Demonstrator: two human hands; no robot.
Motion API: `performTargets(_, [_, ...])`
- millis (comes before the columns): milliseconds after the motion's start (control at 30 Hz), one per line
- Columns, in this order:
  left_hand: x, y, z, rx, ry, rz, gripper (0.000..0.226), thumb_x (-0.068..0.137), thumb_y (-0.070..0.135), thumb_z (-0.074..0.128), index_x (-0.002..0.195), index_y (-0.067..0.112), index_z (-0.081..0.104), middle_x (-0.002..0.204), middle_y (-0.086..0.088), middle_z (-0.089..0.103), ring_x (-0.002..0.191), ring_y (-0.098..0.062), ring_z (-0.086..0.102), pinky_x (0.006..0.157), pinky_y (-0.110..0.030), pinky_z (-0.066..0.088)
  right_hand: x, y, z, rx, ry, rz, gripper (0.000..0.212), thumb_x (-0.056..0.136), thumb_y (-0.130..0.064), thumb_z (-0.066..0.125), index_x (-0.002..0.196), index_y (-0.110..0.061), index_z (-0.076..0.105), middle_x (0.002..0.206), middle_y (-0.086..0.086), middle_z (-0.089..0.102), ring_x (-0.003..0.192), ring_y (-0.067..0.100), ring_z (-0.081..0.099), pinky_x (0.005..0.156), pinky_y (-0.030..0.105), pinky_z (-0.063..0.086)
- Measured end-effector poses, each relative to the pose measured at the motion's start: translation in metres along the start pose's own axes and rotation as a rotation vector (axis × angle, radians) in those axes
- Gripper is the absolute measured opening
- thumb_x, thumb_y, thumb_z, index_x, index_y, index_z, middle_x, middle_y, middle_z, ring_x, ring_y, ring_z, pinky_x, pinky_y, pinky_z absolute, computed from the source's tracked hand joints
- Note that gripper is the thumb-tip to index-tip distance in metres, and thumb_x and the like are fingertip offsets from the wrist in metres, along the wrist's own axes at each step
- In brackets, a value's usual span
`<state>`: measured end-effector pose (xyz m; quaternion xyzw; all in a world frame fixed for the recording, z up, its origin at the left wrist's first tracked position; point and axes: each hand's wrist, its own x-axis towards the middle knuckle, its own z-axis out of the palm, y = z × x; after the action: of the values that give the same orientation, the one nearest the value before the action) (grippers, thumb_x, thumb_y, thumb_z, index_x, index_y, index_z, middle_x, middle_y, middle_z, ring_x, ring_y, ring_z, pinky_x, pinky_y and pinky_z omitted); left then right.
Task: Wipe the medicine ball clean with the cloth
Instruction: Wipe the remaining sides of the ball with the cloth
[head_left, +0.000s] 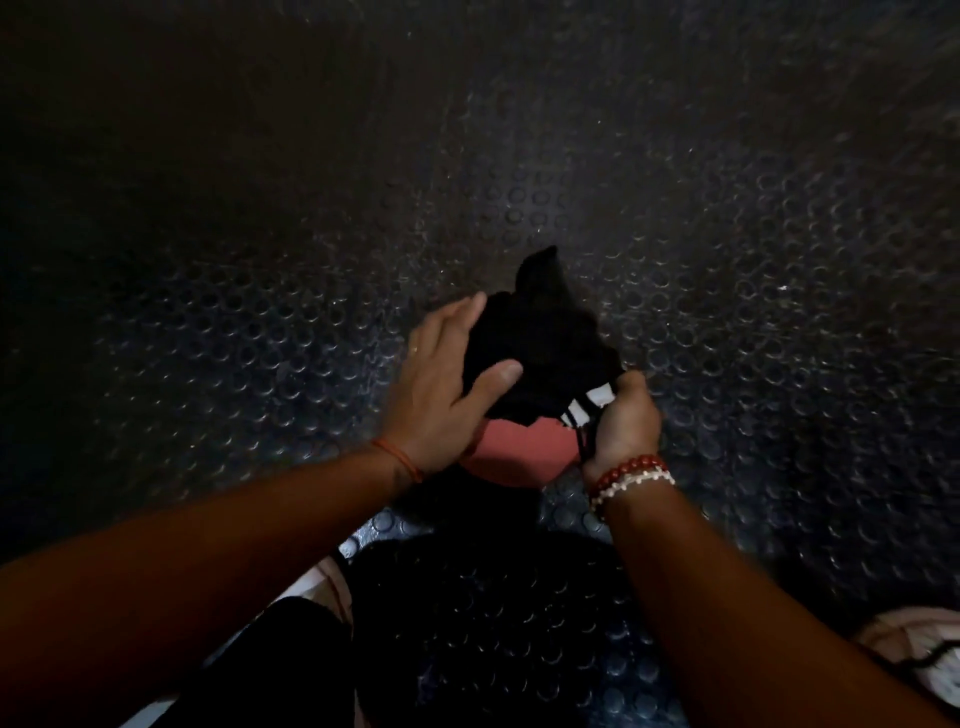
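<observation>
A black cloth with white stripes at one corner lies draped over a pinkish-red medicine ball, of which only the near lower part shows. My left hand lies on the cloth's left side with straight fingers and the thumb spread across the fabric. My right hand pinches the striped corner and some dark cords at the cloth's right edge. Most of the ball is hidden under the cloth and my hands.
The ball sits on dark rubber flooring with raised round studs, dimly lit all around. My dark-clad knee is at the bottom left. A pale shoe shows at the bottom right edge.
</observation>
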<state>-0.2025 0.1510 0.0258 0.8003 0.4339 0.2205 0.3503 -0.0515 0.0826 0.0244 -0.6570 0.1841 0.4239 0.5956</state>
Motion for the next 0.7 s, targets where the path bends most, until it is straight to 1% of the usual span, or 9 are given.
performTargets(133, [0.004, 0.000, 0.007, -0.132, 0.002, -0.041, 0.060, 0.095, 0.048, 0.038, 0.145, 0.016, 0.044, 0.145, -0.004, 0.043, 0.137, -0.017, 0.038, 0.114, -0.039, 0.033, -0.005, -0.006, -0.008, -0.042, -0.027, 0.079, 0.027, 0.091, -0.019, 0.047, 0.093, -0.008, 0.072, 0.069, 0.001, 0.071, 0.071, 0.021, 0.067, 0.061, 0.030, 0.054])
performTargets(200, [0.010, 0.003, 0.008, -0.141, -0.014, -0.033, 0.060, 0.092, 0.050, 0.042, 0.144, 0.019, 0.047, 0.143, -0.001, 0.045, 0.135, -0.015, 0.039, 0.113, -0.034, 0.033, -0.009, -0.017, -0.009, -0.093, -0.003, -0.086, 0.026, 0.093, -0.017, 0.047, 0.102, -0.010, 0.070, 0.090, 0.002, 0.074, 0.088, 0.018, 0.066, 0.075, 0.029, 0.054])
performTargets(267, [0.011, 0.004, 0.010, -0.169, -0.014, -0.031, 0.061, 0.092, 0.051, 0.042, 0.144, 0.020, 0.046, 0.140, 0.000, 0.045, 0.133, -0.012, 0.041, 0.112, -0.025, 0.033, -0.020, -0.030, -0.005, -0.346, -0.001, -0.483, 0.036, 0.094, -0.018, 0.047, 0.126, -0.011, 0.060, 0.124, 0.001, 0.060, 0.112, 0.010, 0.054, 0.098, 0.025, 0.043])
performTargets(333, [0.009, 0.005, 0.011, -0.268, -0.002, -0.064, 0.062, 0.093, 0.050, 0.037, 0.147, 0.020, 0.040, 0.136, 0.004, 0.043, 0.131, -0.004, 0.042, 0.109, -0.015, 0.031, -0.033, -0.035, 0.003, -0.609, -0.176, -0.826, 0.050, 0.089, -0.030, 0.046, 0.135, -0.013, 0.053, 0.133, 0.002, 0.049, 0.121, 0.008, 0.044, 0.108, 0.028, 0.035])
performTargets(400, [0.010, 0.007, 0.012, -0.410, 0.019, -0.124, 0.062, 0.093, 0.050, 0.032, 0.149, 0.023, 0.037, 0.138, 0.006, 0.043, 0.131, 0.003, 0.042, 0.109, -0.015, 0.032, -0.042, -0.033, 0.012, -0.983, -0.367, -0.871, 0.065, 0.083, -0.053, 0.040, 0.142, -0.027, 0.044, 0.149, -0.001, 0.037, 0.140, 0.013, 0.028, 0.118, 0.046, 0.021])
performTargets(467, [0.010, 0.010, 0.013, -0.552, 0.037, -0.223, 0.060, 0.092, 0.054, 0.032, 0.147, 0.032, 0.036, 0.144, 0.007, 0.044, 0.133, 0.003, 0.041, 0.112, -0.025, 0.035, -0.043, -0.027, 0.016, -1.361, -0.376, -0.845, 0.077, 0.073, -0.074, 0.035, 0.144, -0.043, 0.033, 0.158, -0.009, 0.019, 0.149, 0.018, 0.005, 0.117, 0.059, 0.008])
performTargets(500, [0.010, 0.010, 0.014, -0.602, 0.049, -0.267, 0.058, 0.092, 0.055, 0.033, 0.146, 0.036, 0.036, 0.145, 0.006, 0.045, 0.133, 0.002, 0.042, 0.113, -0.030, 0.036, -0.041, -0.024, 0.015, -1.444, -0.339, -0.878, 0.081, 0.069, -0.078, 0.035, 0.143, -0.044, 0.031, 0.159, -0.008, 0.017, 0.150, 0.022, 0.003, 0.116, 0.062, 0.011])
performTargets(600, [0.010, 0.012, 0.018, -0.643, 0.086, -0.335, 0.055, 0.093, 0.052, 0.032, 0.145, 0.036, 0.038, 0.139, 0.005, 0.054, 0.128, -0.003, 0.049, 0.112, -0.038, 0.039, -0.036, -0.018, 0.013, -1.415, -0.249, -0.980, 0.075, 0.073, -0.072, 0.036, 0.139, -0.039, 0.041, 0.155, -0.001, 0.028, 0.148, 0.029, 0.015, 0.111, 0.061, 0.025])
performTargets(700, [0.011, 0.014, 0.022, -0.681, 0.112, -0.376, 0.056, 0.088, 0.058, 0.034, 0.141, 0.040, 0.042, 0.131, 0.010, 0.059, 0.122, -0.006, 0.055, 0.109, -0.040, 0.043, -0.031, -0.018, 0.014, -1.310, -0.188, -0.930, 0.055, 0.085, -0.057, 0.044, 0.132, -0.031, 0.051, 0.146, 0.000, 0.041, 0.138, 0.025, 0.035, 0.110, 0.048, 0.033])
